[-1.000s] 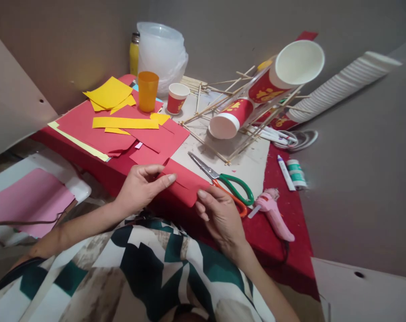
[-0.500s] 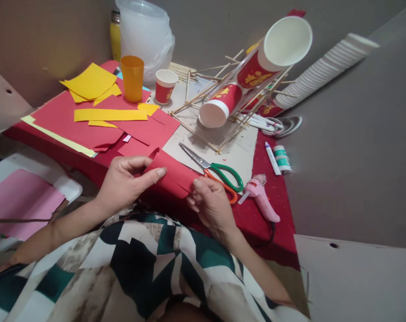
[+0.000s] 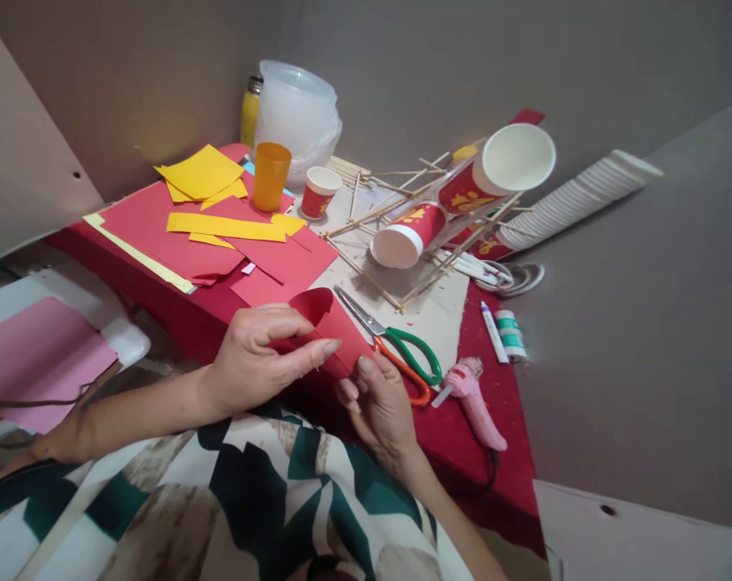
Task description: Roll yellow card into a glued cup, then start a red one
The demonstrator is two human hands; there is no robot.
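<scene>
Both hands grip one piece of red paper [image 3: 329,323] at the near edge of a small red table [image 3: 499,468]. My left hand [image 3: 262,359] curls its fingers over the paper, whose far end is bent into a loop. My right hand [image 3: 374,403] pinches the paper's near right corner between thumb and fingers. Scissors [image 3: 395,343] with green and orange handles lie just right of the paper. A pink glue gun [image 3: 474,399] rests further right.
Red and yellow paper sheets [image 3: 208,218] cover the table's left. Behind stand an orange cup [image 3: 270,175], a small red cup [image 3: 319,192], a stick frame with red cups [image 3: 450,210], a stack of white cups [image 3: 577,198] and a glue tube [image 3: 492,331]. Pink paper [image 3: 39,359] lies lower left.
The red paper has been curled from nearly flat into a loop. My left hand moved right over it, toward my right hand. The camera view shifted.
</scene>
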